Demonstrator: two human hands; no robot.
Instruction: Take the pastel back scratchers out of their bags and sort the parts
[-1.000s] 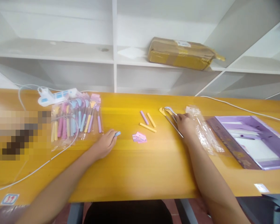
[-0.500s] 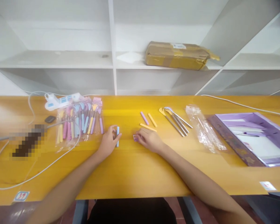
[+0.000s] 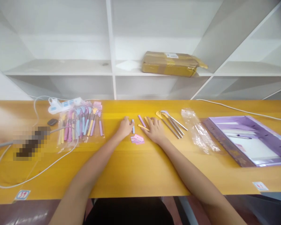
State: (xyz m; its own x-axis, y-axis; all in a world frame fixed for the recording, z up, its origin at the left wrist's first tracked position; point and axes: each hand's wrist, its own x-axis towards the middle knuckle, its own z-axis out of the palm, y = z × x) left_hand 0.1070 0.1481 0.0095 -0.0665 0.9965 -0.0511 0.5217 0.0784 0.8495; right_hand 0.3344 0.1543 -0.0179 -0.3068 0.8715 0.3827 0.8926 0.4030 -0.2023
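Note:
My left hand (image 3: pixel 126 127) is closed around a light blue handle sleeve (image 3: pixel 133 126), which stands out past the fingertips. To its right, my right hand (image 3: pixel 155 131) lies over the table with fingers spread, touching the yellow handle sleeves (image 3: pixel 143 127); one is partly under the fingers. A purple handle sleeve (image 3: pixel 140 120) rests just left of those fingertips. Small pink printed cards (image 3: pixel 137 139) lie in a loose pile between the hands, nearer me. Beside my right hand are several metal back-scratcher rods (image 3: pixel 174 126) with yellow and purple claw heads.
Bagged back scratchers (image 3: pixel 84 123) lie at left near a white power strip (image 3: pixel 65 105) and a looping white cable (image 3: pixel 46 170). Clear plastic bags (image 3: pixel 198 132) and a purple box (image 3: pixel 243 156) are at right. A taped carton (image 3: pixel 169 64) sits on the shelf behind.
My left hand has moved right with the blue sleeve. My right hand has left the pink cards on the table and reached forward, spreading its fingers over the yellow sleeves. The view has shifted slightly.

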